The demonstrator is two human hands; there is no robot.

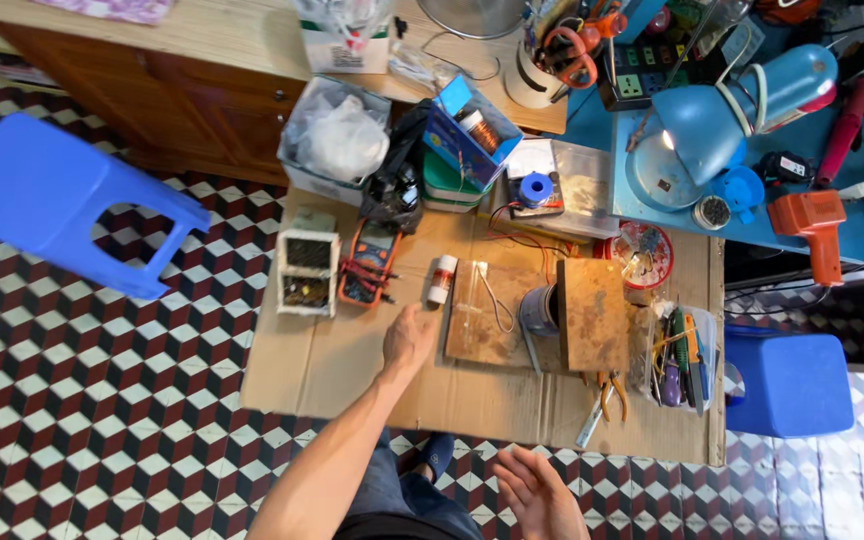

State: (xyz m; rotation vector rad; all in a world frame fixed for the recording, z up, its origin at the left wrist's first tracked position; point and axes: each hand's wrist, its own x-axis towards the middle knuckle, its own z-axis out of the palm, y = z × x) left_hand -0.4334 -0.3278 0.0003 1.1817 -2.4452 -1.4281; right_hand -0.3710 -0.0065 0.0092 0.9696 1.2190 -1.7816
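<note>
A white tube with a red cap lies on the cardboard-covered table, between an orange multimeter and a wooden board. The left hand reaches toward it, just short of its near end, holding nothing; whether its fingers are spread or together cannot be told. The right hand hangs low over the tiled floor, open with fingers loosely spread and empty, well apart from the tube.
</note>
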